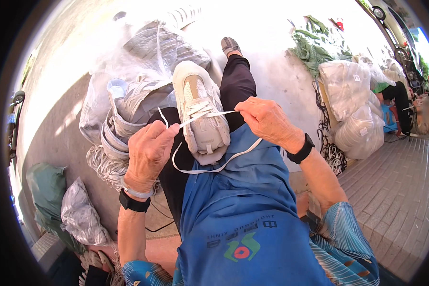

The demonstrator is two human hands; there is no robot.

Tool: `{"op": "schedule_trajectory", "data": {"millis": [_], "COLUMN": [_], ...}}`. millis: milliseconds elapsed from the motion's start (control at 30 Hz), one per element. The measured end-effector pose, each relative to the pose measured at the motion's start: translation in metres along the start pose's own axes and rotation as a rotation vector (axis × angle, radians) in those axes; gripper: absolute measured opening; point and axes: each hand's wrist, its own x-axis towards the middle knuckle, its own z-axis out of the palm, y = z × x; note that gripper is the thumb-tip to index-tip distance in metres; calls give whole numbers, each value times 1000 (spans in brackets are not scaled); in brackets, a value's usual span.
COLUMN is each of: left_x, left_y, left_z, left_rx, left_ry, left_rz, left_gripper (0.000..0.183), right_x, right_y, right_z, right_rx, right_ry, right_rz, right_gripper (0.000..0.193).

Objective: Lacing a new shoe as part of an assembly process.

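Observation:
A beige and white sneaker [206, 131] rests on my lap, its toe pointing away from me and its heel near the blue apron [233, 200]. Part of its white shoelace [206, 116] is threaded through the eyelets. My left hand [150, 150] pinches the lace to the left of the shoe, with a short end sticking up past the fingers. To the right, my right hand [267, 123] pinches the lace too, and the stretch between both hands runs taut across the tongue. A loose length loops below the heel over the apron. Both wrists wear black bands.
Grey shoe uppers [128, 107] and a bundle of pale laces [105, 164] lie left of my legs beside clear plastic [152, 47]. Stuffed plastic bags [357, 109] stand at right, near a dark cord pile [326, 131]. Green sacks [45, 190] sit lower left. Another person [414, 112] sits far right.

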Motion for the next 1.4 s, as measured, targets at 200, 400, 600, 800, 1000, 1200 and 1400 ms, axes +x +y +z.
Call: {"op": "schedule_trajectory", "data": {"millis": [200, 400, 600, 800, 1000, 1200, 1400], "left_x": [-29, -29, -38, -43, -42, -34, -30], "left_y": [-22, -10, -3, 26, 28, 22, 23], "left_z": [14, 11, 10, 23, 25, 21, 27], "left_rx": [162, 57, -434, -1068, -1073, -860, -618], "left_ry": [-124, -54, 183, -60, -113, -204, -191], "left_rz": [43, -263, -730, -1025, -1062, -1089, -955], "left_gripper": [23, 27, 34, 32, 27, 31, 29], "right_x": [-9, -1, -18, -51, -53, -60, -73], "right_y": [32, 1, -19, -21, -16, 13, 48], "right_z": [-6, -10, -21, 4, -1, -31, -30], "right_rx": [-41, 20, 251, -85, -42, -113, -292], "right_ry": [-63, 169, -235, -373, -287, -201, -211], "right_rz": [170, 230, 135, -97, 12, 270, 341], "right_gripper": [16, 11, 12, 16, 6, 0, 7]}}
